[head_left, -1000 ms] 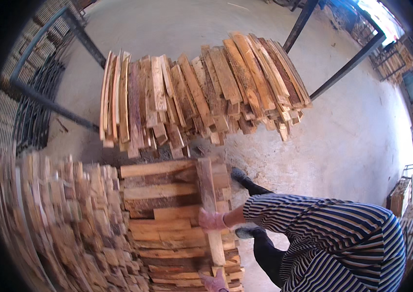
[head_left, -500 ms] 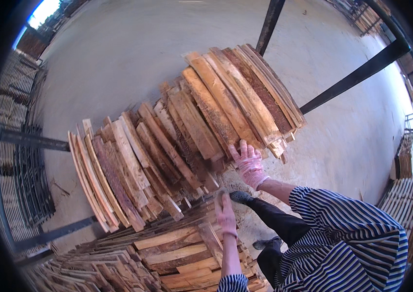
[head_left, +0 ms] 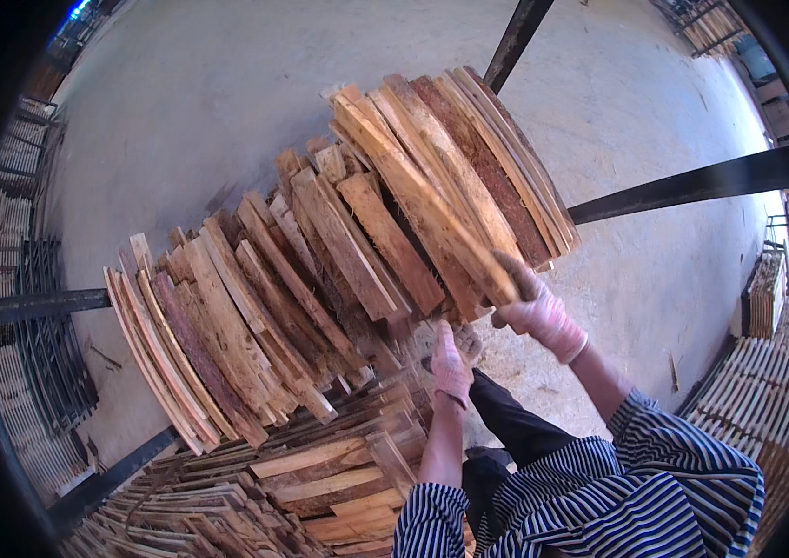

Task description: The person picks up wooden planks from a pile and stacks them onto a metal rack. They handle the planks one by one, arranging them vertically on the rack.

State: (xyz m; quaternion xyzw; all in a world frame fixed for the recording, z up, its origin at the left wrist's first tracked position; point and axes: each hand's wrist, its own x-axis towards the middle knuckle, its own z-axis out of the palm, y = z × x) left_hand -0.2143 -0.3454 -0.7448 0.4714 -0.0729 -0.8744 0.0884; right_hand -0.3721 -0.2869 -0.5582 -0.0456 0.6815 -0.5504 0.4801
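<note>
The right hand (head_left: 548, 321), in a pink and white glove, grasps the near end of a light brown board (head_left: 441, 216), with the thumb on one side and the fingers on the other. The board lies on a slant along the top of a big row of boards (head_left: 273, 279), in the part toward the right. I cannot tell if it is lifted. The left hand (head_left: 451, 370) wears the same kind of glove and points its fingers up at the near edge of the row, just left of the right hand. I cannot tell if it touches the wood or how tight its fingers are

The near edge of the row is bumpy, as some boards stick out more than others. A black bar (head_left: 692, 189) runs out from the right end, and a black post (head_left: 517, 42) stands behind it. Another black bar (head_left: 46, 305) is at the left end. There is wide room past the far edge, but little room between the row and the lower pile of wood (head_left: 338, 484) near the person

The floor (head_left: 199, 102) is smooth and gray, with small bits on it. Stacks of thin slats (head_left: 771, 391) stand at the right side of the room, and more racks (head_left: 41, 344) stand at the left
</note>
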